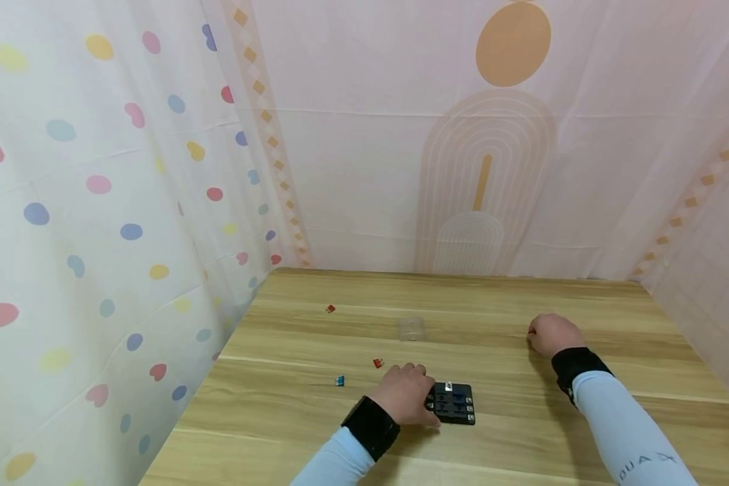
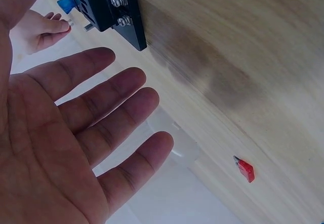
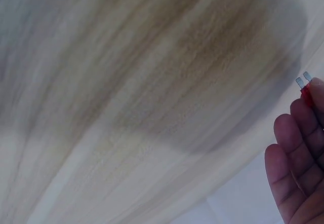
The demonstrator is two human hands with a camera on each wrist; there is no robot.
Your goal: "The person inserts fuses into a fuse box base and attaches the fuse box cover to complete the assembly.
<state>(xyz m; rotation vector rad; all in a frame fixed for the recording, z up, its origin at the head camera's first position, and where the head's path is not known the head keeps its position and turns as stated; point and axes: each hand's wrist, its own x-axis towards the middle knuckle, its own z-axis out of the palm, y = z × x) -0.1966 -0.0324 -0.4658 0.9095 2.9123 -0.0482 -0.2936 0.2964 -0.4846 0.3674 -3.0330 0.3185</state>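
Observation:
A black fuse box [image 1: 454, 403] with rows of slots and metal screw terminals lies on the table. My left hand [image 1: 403, 395] is at its left side, thumb by the near corner. In the left wrist view the four fingers [image 2: 119, 105] are extended and spread apart below the box [image 2: 98, 11], which has blue fuses [image 2: 66, 3] in it. Further right, my right hand [image 1: 554, 335] is held over the table. Its thumb and forefinger pinch a red blade fuse [image 3: 307, 91], the two metal prongs pointing outward.
Left of the box lie a blue fuse [image 1: 339, 381] and a red fuse [image 1: 378, 363], with another red fuse [image 1: 331, 308] farther back. A clear plastic cover [image 1: 411, 329] rests behind the box. Curtains [image 1: 364, 169] hang along the wooden table's [image 1: 267, 418] back and left sides.

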